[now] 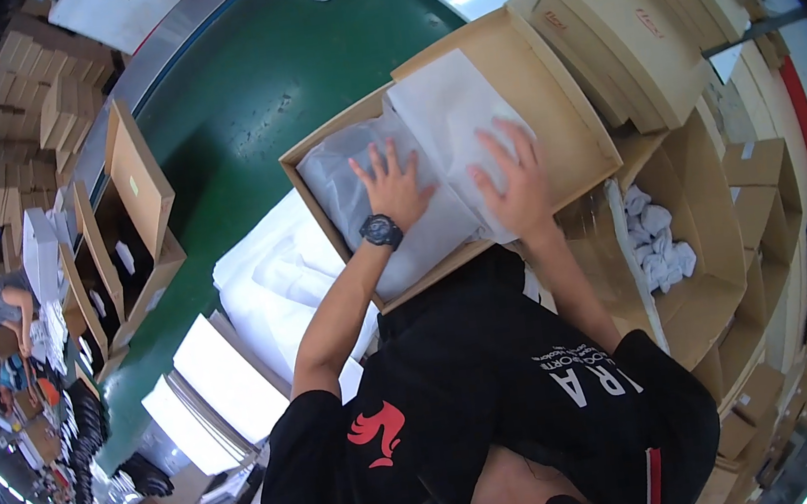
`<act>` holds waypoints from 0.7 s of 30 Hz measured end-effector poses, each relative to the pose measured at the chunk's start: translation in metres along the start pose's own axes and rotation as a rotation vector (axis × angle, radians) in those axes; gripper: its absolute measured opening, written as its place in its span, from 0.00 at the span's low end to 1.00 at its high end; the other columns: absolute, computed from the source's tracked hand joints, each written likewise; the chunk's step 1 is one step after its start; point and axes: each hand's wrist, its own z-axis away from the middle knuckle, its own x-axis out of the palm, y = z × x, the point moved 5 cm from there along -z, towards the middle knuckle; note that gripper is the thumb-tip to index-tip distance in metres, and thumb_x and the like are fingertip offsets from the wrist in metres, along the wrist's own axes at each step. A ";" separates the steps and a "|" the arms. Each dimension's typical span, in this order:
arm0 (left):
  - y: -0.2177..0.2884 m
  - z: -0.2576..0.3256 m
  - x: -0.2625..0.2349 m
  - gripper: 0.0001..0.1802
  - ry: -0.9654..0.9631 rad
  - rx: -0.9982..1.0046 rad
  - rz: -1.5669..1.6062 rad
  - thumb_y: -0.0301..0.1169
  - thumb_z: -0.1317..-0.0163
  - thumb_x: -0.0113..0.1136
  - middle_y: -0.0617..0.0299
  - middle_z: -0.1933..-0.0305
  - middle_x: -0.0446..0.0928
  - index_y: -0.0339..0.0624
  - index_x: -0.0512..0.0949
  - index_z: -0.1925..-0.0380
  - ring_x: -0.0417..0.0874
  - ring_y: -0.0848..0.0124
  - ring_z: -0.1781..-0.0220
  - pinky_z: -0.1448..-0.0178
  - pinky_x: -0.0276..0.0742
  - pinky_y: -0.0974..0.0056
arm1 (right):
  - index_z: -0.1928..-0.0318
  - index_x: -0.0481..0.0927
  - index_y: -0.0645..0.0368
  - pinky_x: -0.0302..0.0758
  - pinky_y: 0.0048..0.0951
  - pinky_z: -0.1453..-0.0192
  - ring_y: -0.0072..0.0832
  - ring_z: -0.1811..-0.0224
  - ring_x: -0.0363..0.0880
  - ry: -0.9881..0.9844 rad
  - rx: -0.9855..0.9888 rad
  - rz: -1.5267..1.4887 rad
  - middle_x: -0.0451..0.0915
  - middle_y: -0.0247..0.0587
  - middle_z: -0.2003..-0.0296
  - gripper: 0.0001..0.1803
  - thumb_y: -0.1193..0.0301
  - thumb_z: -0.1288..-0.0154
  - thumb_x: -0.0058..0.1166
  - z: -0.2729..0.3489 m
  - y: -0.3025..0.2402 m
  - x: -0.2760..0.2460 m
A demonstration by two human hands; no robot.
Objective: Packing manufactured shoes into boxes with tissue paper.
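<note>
An open brown cardboard box (564, 121) lies in front of me, with its flap or lid section spread to the right. White tissue paper (440, 96) covers its left part, and a greyish wrapped shape (339, 174) shows through the thin sheet. My left hand (394, 191), with a black watch on the wrist, lies on that wrapped shape with fingers spread. My right hand (515, 178) rests on the tissue paper to the right of it, fingers apart and slightly blurred. What lies under the paper cannot be made out.
A green conveyor belt (241, 80) runs beyond the box. White paper sheets (270, 268) lie to the left. Stacked cardboard boxes (637, 22) stand at the right, above a carton (700, 205) with crumpled paper (660, 246). Open boxes (131, 205) stand along the belt, near another person (13, 310).
</note>
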 end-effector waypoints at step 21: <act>-0.354 0.486 -0.073 0.58 0.087 -1.512 0.052 0.71 0.54 0.68 0.34 0.42 0.76 0.35 0.71 0.34 0.75 0.40 0.35 0.29 0.69 0.46 | 0.37 0.74 0.66 0.73 0.41 0.36 0.47 0.39 0.76 0.182 0.375 0.272 0.75 0.55 0.39 0.30 0.53 0.26 0.55 0.004 0.188 -0.140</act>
